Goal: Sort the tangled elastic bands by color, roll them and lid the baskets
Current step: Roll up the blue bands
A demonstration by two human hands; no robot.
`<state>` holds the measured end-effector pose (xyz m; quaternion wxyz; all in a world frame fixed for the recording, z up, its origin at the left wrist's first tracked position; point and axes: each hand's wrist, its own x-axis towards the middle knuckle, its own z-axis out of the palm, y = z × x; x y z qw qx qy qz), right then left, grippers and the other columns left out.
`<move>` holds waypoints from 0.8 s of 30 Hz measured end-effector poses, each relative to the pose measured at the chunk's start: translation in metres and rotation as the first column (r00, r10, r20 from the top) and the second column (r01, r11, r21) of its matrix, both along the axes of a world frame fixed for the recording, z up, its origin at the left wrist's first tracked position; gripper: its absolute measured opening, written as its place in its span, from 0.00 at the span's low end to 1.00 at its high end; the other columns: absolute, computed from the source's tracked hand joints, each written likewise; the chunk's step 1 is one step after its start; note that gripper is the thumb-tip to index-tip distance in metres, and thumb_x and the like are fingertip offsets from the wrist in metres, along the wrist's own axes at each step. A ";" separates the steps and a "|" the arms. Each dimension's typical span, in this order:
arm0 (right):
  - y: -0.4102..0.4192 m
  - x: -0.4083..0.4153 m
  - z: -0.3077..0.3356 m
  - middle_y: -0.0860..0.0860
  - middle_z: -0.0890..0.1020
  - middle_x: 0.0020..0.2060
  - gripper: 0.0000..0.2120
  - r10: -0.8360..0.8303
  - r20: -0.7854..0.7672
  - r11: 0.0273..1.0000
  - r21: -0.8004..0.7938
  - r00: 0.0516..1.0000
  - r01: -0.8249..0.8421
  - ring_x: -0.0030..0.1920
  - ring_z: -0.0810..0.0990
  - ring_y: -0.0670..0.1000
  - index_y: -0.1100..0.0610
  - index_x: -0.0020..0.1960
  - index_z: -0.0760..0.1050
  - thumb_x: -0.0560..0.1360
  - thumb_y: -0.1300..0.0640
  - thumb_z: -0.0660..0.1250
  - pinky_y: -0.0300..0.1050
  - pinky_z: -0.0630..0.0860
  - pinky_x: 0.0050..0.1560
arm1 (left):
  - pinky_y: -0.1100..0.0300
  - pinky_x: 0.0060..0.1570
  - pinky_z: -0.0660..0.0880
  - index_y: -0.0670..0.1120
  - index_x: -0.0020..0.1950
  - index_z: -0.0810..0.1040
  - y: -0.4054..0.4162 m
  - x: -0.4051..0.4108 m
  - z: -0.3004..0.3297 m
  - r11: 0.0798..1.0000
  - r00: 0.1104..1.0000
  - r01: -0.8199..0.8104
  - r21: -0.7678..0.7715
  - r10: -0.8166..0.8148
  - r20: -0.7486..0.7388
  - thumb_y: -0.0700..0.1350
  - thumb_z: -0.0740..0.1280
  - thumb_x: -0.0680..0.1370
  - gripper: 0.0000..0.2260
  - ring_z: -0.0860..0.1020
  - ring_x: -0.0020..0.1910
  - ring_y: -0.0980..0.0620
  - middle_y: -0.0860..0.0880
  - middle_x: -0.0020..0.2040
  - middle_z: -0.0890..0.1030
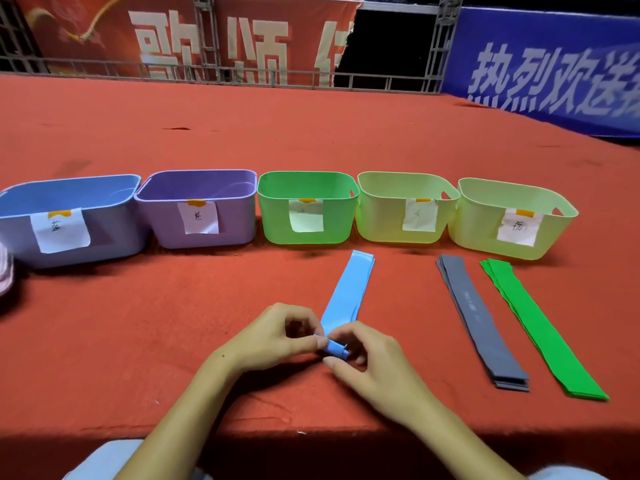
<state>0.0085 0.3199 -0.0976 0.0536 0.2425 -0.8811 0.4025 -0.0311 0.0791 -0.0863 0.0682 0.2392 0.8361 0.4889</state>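
Observation:
A light blue elastic band (351, 289) lies flat on the red cloth, running from the green basket toward me. Its near end is curled into a small roll, which my left hand (277, 336) and my right hand (370, 365) both pinch between their fingertips. A stack of grey bands (479, 320) and a stack of green bands (540, 327) lie flat to the right. Five labelled baskets stand in a row behind: blue (69, 194), purple (197, 188), green (308, 188), and two pale yellow-green ones (405, 188) (512, 202). All are open on top.
The red cloth table (138, 323) ends at a front edge just below my wrists. A pink striped object (5, 271) shows at the left edge. A metal railing (242, 76) and banners stand behind the table.

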 end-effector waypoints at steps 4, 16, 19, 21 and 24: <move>0.007 0.000 -0.013 0.38 0.82 0.44 0.09 -0.111 -0.065 0.993 -0.040 0.992 0.109 0.47 0.81 0.45 0.42 0.58 0.76 0.79 0.49 0.70 0.41 0.78 0.48 | 0.53 0.45 0.76 0.49 0.52 0.84 0.010 -0.003 -0.003 1.000 1.000 0.004 0.024 -0.003 -0.006 0.47 0.76 0.80 0.04 0.79 0.41 0.55 0.47 0.44 0.86; 0.003 -0.016 -0.012 0.35 0.83 0.41 0.08 -0.229 0.036 0.973 0.002 0.973 0.229 0.44 0.80 0.44 0.43 0.49 0.82 0.73 0.43 0.68 0.43 0.78 0.48 | 0.47 0.46 0.79 0.56 0.50 0.86 0.008 -0.009 -0.004 0.993 0.997 -0.021 -0.120 0.012 -0.081 0.55 0.78 0.76 0.07 0.81 0.42 0.48 0.53 0.45 0.85; 0.000 -0.016 -0.010 0.37 0.84 0.39 0.11 -0.247 0.078 0.969 -0.006 0.966 0.248 0.42 0.82 0.44 0.44 0.47 0.82 0.70 0.40 0.66 0.48 0.80 0.48 | 0.53 0.47 0.78 0.58 0.53 0.85 0.006 -0.008 -0.003 0.990 0.990 -0.028 -0.140 0.007 -0.144 0.49 0.82 0.72 0.12 0.80 0.44 0.52 0.56 0.50 0.84; 0.000 -0.017 -0.010 0.39 0.84 0.38 0.13 -0.265 0.086 0.964 -0.011 0.961 0.267 0.41 0.82 0.44 0.44 0.46 0.83 0.69 0.39 0.65 0.49 0.80 0.47 | 0.54 0.46 0.78 0.56 0.54 0.86 0.007 -0.008 -0.004 0.990 0.986 -0.006 -0.141 -0.018 -0.166 0.47 0.81 0.73 0.13 0.80 0.44 0.52 0.57 0.50 0.84; -0.001 -0.018 -0.010 0.39 0.84 0.38 0.12 -0.288 0.072 0.958 0.012 0.955 0.287 0.41 0.81 0.44 0.45 0.47 0.82 0.72 0.40 0.66 0.48 0.79 0.46 | 0.52 0.45 0.78 0.56 0.54 0.87 0.007 -0.009 -0.006 0.991 0.988 -0.018 -0.132 -0.003 -0.157 0.47 0.81 0.74 0.10 0.80 0.42 0.52 0.56 0.48 0.85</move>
